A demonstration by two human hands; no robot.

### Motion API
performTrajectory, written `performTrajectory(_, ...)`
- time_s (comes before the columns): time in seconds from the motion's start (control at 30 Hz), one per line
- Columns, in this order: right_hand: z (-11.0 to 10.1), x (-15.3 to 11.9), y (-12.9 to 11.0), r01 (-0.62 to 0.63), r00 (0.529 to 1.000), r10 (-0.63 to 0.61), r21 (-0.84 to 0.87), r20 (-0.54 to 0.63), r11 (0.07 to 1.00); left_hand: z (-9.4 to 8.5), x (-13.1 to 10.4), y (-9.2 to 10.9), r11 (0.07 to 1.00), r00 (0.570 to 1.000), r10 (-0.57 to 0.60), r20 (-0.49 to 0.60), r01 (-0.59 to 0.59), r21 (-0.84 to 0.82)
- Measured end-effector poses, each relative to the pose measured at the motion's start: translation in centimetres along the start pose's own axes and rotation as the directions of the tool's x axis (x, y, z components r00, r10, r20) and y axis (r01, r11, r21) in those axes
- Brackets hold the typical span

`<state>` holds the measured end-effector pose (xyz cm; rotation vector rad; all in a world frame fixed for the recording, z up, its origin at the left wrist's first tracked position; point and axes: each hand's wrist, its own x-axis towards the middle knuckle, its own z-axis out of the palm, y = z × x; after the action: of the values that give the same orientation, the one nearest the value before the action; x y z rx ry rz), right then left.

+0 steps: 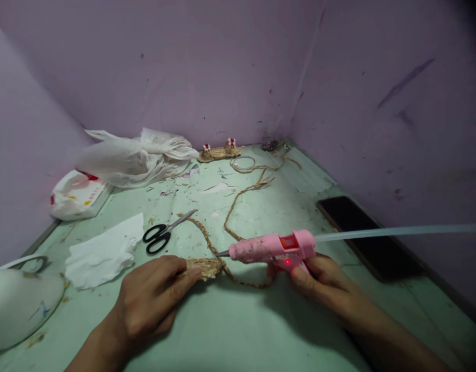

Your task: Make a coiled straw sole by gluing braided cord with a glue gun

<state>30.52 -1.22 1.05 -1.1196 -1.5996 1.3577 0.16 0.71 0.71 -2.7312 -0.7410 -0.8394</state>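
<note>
My left hand (152, 297) is closed on a flat piece of braided straw (206, 267), pinned under thumb and fingers low over the table. In my right hand (319, 279) is a pink glue gun (271, 248) with a small red light lit and a long clear glue stick (396, 232) running out of its back. The gun's metal nozzle points left, at the right end of the straw piece; whether it touches cannot be made out. A braided straw cord (204, 235) passes by the nozzle and loops below the gun.
Black-handled scissors (162, 235) lie beside a white tissue (106, 250). A phone (371, 237) rests at right, a white lamp-like object (24, 305) at left. Farther back are a tissue pack (82, 196), a plastic bag (140, 155), a small straw slipper-like piece (221, 152) and more cord (238, 201).
</note>
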Motion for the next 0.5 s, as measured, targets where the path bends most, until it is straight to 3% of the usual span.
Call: performTrajectory(0.5,0.5,-0.3,1.0,-0.130,0.991,0.128,-0.084,-0.022,0.988,0.1,-0.2,0.0,1.000,1.000,0.011,-0.003,-0.011,-0.006)
